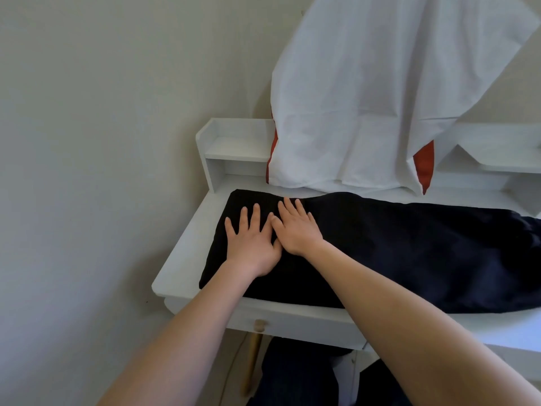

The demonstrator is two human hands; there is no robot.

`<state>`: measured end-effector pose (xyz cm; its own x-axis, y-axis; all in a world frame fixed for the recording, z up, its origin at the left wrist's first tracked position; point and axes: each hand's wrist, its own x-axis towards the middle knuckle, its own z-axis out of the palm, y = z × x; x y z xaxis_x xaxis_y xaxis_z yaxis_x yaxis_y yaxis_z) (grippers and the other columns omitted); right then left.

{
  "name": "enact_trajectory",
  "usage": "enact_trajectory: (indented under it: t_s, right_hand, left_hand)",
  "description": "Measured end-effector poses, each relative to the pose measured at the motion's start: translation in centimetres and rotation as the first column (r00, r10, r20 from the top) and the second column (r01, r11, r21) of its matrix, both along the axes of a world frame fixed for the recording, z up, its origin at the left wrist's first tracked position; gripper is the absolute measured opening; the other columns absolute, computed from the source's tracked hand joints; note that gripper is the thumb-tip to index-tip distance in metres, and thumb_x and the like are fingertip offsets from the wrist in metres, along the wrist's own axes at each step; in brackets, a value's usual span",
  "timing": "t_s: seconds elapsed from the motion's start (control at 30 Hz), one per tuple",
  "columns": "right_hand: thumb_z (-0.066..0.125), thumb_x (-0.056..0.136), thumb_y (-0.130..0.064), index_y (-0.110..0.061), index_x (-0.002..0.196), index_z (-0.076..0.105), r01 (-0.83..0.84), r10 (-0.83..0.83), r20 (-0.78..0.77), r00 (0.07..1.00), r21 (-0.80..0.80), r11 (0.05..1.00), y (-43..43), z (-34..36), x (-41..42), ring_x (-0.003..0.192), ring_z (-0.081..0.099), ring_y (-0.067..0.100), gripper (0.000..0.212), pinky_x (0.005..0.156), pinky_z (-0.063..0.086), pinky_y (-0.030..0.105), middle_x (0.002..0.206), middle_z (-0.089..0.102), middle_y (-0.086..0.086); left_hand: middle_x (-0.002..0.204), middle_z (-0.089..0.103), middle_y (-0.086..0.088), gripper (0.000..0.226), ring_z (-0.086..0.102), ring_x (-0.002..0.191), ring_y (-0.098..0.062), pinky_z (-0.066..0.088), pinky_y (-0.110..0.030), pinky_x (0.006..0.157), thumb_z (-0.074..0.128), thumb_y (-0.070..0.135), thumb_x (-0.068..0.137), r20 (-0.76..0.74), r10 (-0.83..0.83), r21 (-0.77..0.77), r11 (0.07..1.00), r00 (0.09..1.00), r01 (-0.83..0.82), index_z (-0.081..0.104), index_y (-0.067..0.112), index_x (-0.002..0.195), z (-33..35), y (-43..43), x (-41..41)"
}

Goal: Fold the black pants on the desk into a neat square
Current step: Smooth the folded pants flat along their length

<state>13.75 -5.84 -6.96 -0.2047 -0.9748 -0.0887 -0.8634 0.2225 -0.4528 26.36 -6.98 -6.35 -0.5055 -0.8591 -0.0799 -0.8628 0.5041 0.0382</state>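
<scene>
Black pants (pixel 395 253) lie lengthwise across the worktop (pixel 181 268), long axis left–right. Your left hand (pixel 253 244) and right hand (pixel 297 230) rest flat and released, gripping nothing, at the left end; the unfolded length extends rightward, nearer your right arm

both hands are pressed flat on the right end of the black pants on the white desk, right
Not quite. In the head view the left hand and right hand lie flat on the left end of the black pants, not the right end. The white desk part is right.
</scene>
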Motion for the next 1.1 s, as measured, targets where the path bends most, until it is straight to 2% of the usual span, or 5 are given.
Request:
enact_trajectory:
  t_s: [0.3, 0.47, 0.83, 1.0, 1.1]
  right_hand:
    - [0.017, 0.103, -0.034, -0.016, 0.156, 0.003, -0.024, 0.031, -0.089, 0.996, 0.081, 0.996, 1.9, -0.4, 0.4, 0.150, -0.012, 0.020, 0.058, 0.122, -0.001, 0.045, 0.164, -0.010, 0.001]
    - [0.020, 0.103, -0.031, -0.014, 0.156, 0.005, -0.037, 0.038, -0.011, 0.999, 0.067, 0.997, 4.4, -0.1, 0.9, 0.150, -0.011, 0.020, 0.058, 0.122, 0.001, 0.042, 0.164, -0.008, 0.003]
    - [0.019, 0.100, -0.039, -0.016, 0.156, -0.004, -0.081, 0.084, -0.138, 0.987, 0.022, 0.996, 7.6, -1.3, 1.5, 0.149, -0.016, 0.020, 0.065, 0.122, -0.002, 0.042, 0.163, -0.015, 0.004]
    - [0.020, 0.099, -0.039, -0.016, 0.156, -0.002, -0.075, 0.077, -0.140, 0.987, 0.020, 0.997, 7.5, -1.2, 1.5, 0.149, -0.015, 0.020, 0.065, 0.122, -0.002, 0.044, 0.163, -0.014, 0.004]
    - [0.020, 0.098, -0.040, -0.017, 0.156, -0.003, -0.069, 0.072, -0.139, 0.988, 0.027, 0.997, 7.5, -1.2, 1.6, 0.149, -0.014, 0.024, 0.066, 0.122, -0.002, 0.046, 0.163, -0.014, 0.004]
  left_hand:
    - [0.162, -0.018, -0.007, 0.063, -0.018, 0.148, -0.031, -0.008, -0.060, 0.116, 0.012, 0.051, 0.099, 0.062, 0.016, 0.076, 0.997, 0.998, -0.021, -0.006, 0.029, 0.155, -0.6, -0.6, -0.2]
    - [0.162, -0.017, -0.008, 0.059, -0.017, 0.148, -0.031, -0.007, -0.059, 0.117, 0.013, 0.046, 0.102, 0.049, 0.004, 0.043, 0.999, 0.999, -0.006, -0.006, 0.028, 0.155, -0.9, -0.6, -0.1]
    - [0.164, -0.008, -0.007, 0.059, -0.009, 0.150, -0.030, 0.000, -0.058, 0.118, 0.016, 0.042, 0.101, -0.008, 0.008, -0.041, 0.999, 1.000, -0.008, 0.002, 0.028, 0.156, -1.0, 0.1, 0.0]
    - [0.161, 0.022, -0.006, 0.051, 0.016, 0.149, -0.023, 0.012, -0.051, 0.120, 0.038, 0.036, 0.099, -0.262, 0.029, -0.131, 0.989, 0.965, -0.066, 0.036, 0.025, 0.148, -0.5, 0.2, 0.5]
    - [0.156, 0.030, -0.008, 0.050, 0.025, 0.145, -0.026, 0.023, -0.051, 0.116, 0.046, 0.034, 0.097, -0.362, 0.126, -0.157, 0.968, 0.924, -0.193, 0.041, 0.022, 0.145, 0.1, 0.1, 1.3]
